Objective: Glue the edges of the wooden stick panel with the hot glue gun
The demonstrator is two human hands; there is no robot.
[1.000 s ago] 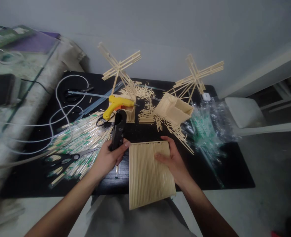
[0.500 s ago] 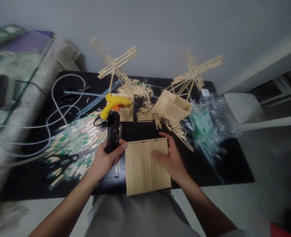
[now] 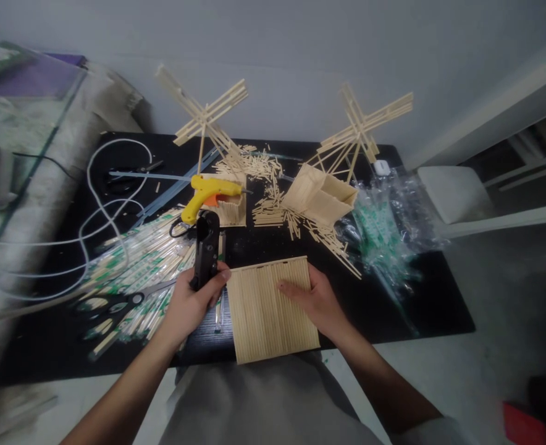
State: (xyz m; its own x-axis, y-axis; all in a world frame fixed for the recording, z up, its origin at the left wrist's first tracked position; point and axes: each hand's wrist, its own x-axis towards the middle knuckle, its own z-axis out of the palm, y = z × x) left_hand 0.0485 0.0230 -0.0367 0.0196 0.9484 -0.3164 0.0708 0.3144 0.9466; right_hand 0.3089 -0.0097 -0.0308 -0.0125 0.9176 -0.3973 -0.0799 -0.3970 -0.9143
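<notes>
My left hand (image 3: 195, 303) is closed around a black plier-like hand tool (image 3: 207, 253), its curved head pointing up. The thumb of that hand reaches the upper left corner of a flat panel of thin wooden sticks (image 3: 268, 315). My right hand (image 3: 317, 303) grips the panel's right side, thumb on its face and fingers mostly hidden behind. The panel is held over the table's front edge, slightly tilted. Beyond the black tool, a yellow glue gun (image 3: 212, 190) rests on a wooden-stick base below a windmill-like stick model (image 3: 207, 117).
Another stick model (image 3: 322, 194) with crossed blades stands right of centre. Loose cut sticks (image 3: 268, 216) lie between the models. Packaged chopsticks (image 3: 147, 266), scissors (image 3: 129, 301) and a white cable (image 3: 92, 179) occupy the left. Crumpled plastic wrappers (image 3: 384, 216) lie at the right.
The panel has turned slightly, its top edge shifting left with both hands. The view has also shifted a little. Both holds are the same.
</notes>
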